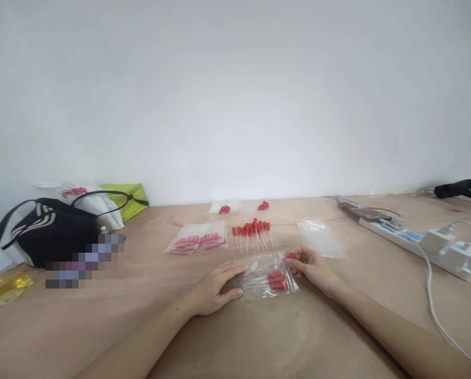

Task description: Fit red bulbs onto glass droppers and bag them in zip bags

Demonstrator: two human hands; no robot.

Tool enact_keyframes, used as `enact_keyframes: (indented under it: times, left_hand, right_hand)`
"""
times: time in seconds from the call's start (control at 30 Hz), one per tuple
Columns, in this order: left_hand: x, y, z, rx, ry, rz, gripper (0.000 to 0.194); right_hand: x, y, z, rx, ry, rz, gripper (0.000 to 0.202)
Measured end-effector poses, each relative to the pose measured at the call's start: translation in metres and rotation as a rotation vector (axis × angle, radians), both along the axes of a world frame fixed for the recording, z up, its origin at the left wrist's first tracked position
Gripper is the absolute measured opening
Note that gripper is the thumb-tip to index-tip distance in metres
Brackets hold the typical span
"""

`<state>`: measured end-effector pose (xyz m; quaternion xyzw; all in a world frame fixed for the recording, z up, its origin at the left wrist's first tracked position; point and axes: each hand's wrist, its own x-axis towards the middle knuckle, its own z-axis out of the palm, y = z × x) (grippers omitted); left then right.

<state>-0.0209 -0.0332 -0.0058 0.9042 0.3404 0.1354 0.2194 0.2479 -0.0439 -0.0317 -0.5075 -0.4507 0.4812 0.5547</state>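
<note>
A clear zip bag [254, 268] lies flat in front of me. Inside it are several glass droppers with red rubber bulbs [277, 280], their bulbs toward the right end. My left hand [215, 289] rests at the bag's left end, thumb and fingers apart. At the upper right corner of the bag, my right hand [308, 267] pinches another dropper by its red bulb [291, 256]; its tube appears to lie within the bag. Just behind, loose droppers [254, 234] lie in a row, bulbs away from me.
Filled bags of droppers [198, 238] lie left of the row, and flat bags [322, 239] to its right. Loose red bulbs [263, 205] sit near the wall. A power strip [417, 242] with white cables is on the right; a black bag [57, 231] stands left.
</note>
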Motion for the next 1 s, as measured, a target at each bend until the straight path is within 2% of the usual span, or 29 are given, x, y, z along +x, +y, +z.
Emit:
enact_keyframes:
  times: [0.13,0.3,0.43,0.57,0.63,0.8,1.0]
  left_hand:
    - [-0.001,0.001,-0.002,0.000,0.019,0.002,0.046]
    - [-0.001,0.001,-0.003,0.000,0.022,-0.006,0.046]
    - [0.000,0.001,-0.002,0.006,0.017,-0.001,0.046]
    - [0.002,0.000,0.001,0.014,0.008,-0.016,0.042]
    - [0.003,0.000,0.002,0.017,0.014,-0.042,0.038]
    - [0.003,0.001,0.002,0.028,0.032,-0.072,0.034]
    - [0.003,0.000,0.004,0.030,0.039,-0.074,0.032]
  right_hand:
    - [0.000,-0.001,0.002,0.021,-0.182,0.131,0.029]
    - [-0.004,-0.001,0.004,0.069,-0.166,0.342,0.032]
    - [-0.005,0.002,-0.001,0.049,-0.183,0.296,0.033]
    - [-0.002,0.003,-0.004,0.038,-0.195,0.350,0.028]
    - [0.001,0.005,-0.004,0.029,-0.226,0.300,0.024]
    - [0.006,0.027,0.000,-0.050,-0.529,-0.014,0.007]
    - [-0.005,0.077,0.010,-0.068,-0.752,-0.152,0.007]
